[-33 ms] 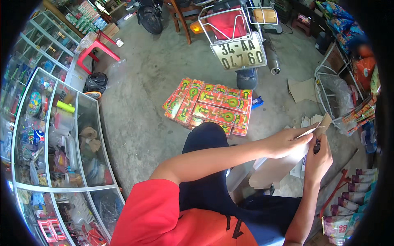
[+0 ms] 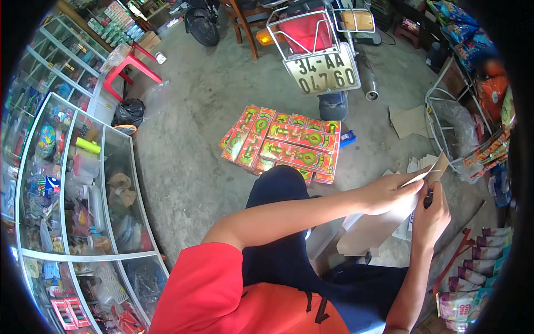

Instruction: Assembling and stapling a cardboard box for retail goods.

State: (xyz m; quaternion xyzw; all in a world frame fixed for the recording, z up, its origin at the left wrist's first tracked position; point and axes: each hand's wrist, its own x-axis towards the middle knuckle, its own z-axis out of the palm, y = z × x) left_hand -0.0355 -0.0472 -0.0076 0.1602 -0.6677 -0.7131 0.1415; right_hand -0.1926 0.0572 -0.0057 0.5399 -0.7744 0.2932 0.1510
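My left hand (image 2: 389,193) reaches across to the right, closed on the edge of a brown cardboard piece (image 2: 441,166). Just beside it my right hand (image 2: 431,216) is closed round a small black object (image 2: 428,199), mostly hidden by the fingers, so its kind cannot be made out. Both hands meet at the cardboard's top edge. Below them an upright cardboard panel (image 2: 361,236) stands by my legs, partly covered by my left forearm. On the floor ahead, several red and green printed boxes (image 2: 297,153) lie stacked side by side.
A blue item (image 2: 347,138) lies right of the red boxes. A motorbike (image 2: 328,55) stands beyond them. Glass display cases (image 2: 83,253) line the left, near a red stool (image 2: 125,69) and a black bag (image 2: 129,112). A metal rack (image 2: 436,119) and hanging packets (image 2: 484,261) are at right.
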